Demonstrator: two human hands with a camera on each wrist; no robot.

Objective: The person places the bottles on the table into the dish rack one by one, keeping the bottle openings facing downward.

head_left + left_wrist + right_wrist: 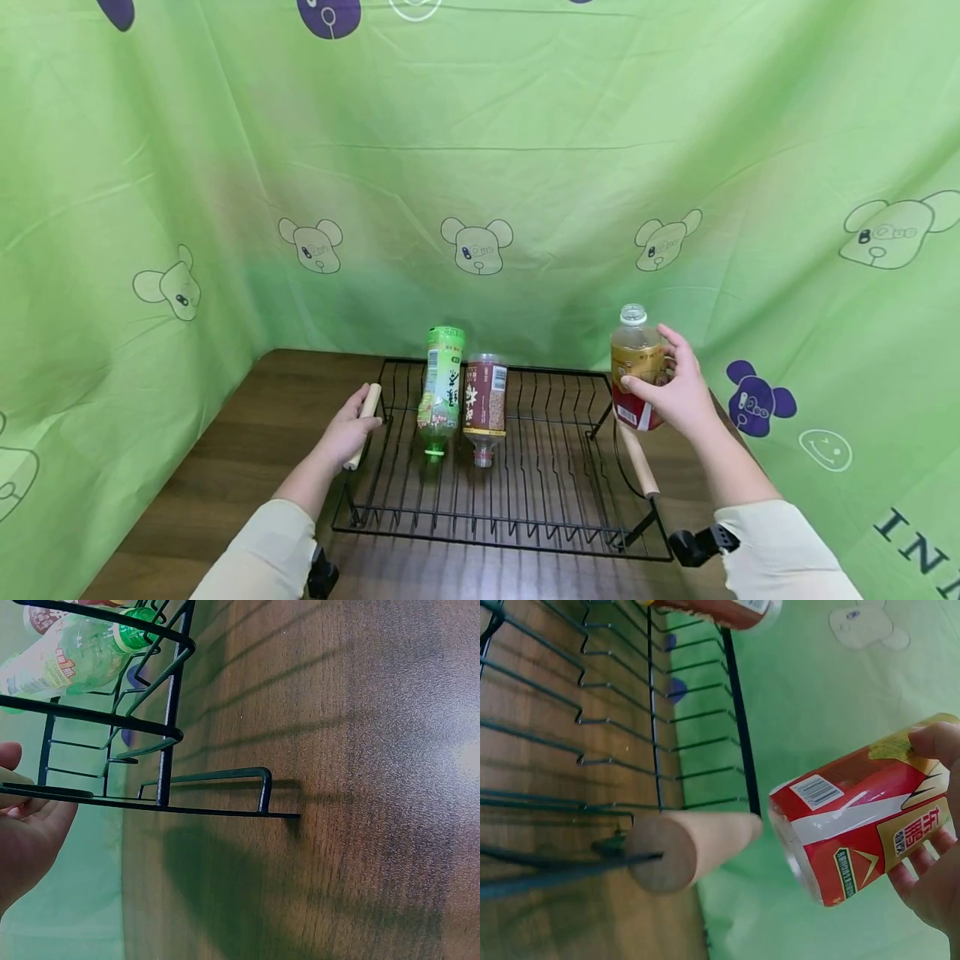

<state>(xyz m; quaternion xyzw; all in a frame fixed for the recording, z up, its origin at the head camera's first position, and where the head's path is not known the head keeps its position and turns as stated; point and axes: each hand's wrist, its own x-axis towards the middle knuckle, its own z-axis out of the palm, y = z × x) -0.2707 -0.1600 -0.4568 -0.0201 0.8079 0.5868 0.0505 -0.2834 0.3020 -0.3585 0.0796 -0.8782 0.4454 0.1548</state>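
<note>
My right hand grips a red-and-gold plastic bottle round its side, thumb in front. The bottle stands upright in the hand with its clear capless neck on top, over the right wooden handle of a black wire dish rack. At the rack's other end my left hand holds the left wooden handle. Two bottles lie in the rack, necks toward me: a green bottle and, right beside it, a maroon-labelled bottle. In the left wrist view, rack wires partly cover the green bottle.
The rack stands on a brown wood-grain table. Behind and on both sides hangs a green curtain printed with bear faces. Bare rack wires stretch to the right of the two lying bottles.
</note>
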